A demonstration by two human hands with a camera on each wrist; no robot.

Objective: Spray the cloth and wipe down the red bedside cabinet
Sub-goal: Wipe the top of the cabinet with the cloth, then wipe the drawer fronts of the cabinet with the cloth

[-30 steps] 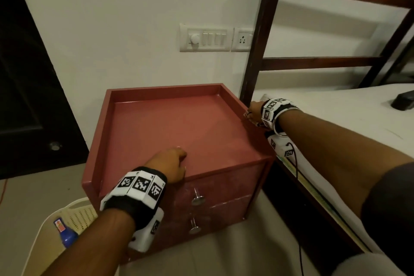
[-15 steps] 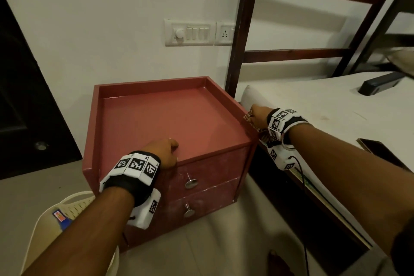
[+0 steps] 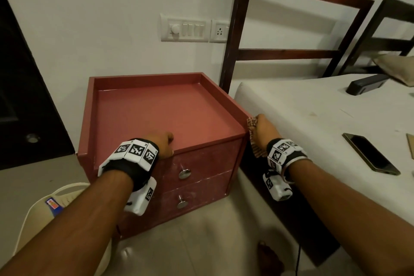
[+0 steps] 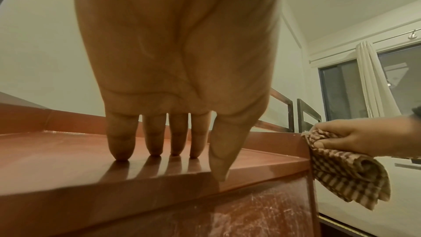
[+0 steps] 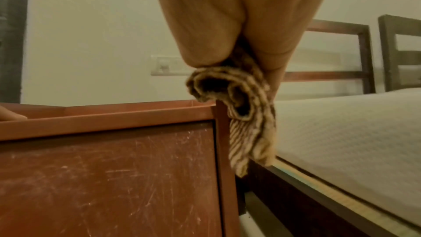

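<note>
The red bedside cabinet (image 3: 156,114) stands against the wall beside the bed, with a raised rim and two drawers with metal knobs. My left hand (image 3: 164,144) rests on its front top edge, straight fingers (image 4: 154,140) touching the top and the thumb over the front lip. My right hand (image 3: 263,129) grips a bunched checked cloth (image 3: 254,139) against the cabinet's right side, near the front top corner. The cloth (image 4: 346,172) hangs down below the fist (image 5: 250,120) between cabinet and mattress. A spray bottle's blue label (image 3: 53,205) shows in a basket at lower left.
The bed's white mattress (image 3: 313,119) sits close on the right, with a phone (image 3: 369,155) and a dark case (image 3: 367,84) lying on it. A dark headboard frame (image 3: 291,51) rises behind. A cream plastic basket (image 3: 40,206) stands on the floor at left. A dark door (image 3: 26,96) is at far left.
My right hand with the cloth has slid forward along the cabinet's right side toward the front corner. My left hand has stayed on the front edge. The head view has shifted right.
</note>
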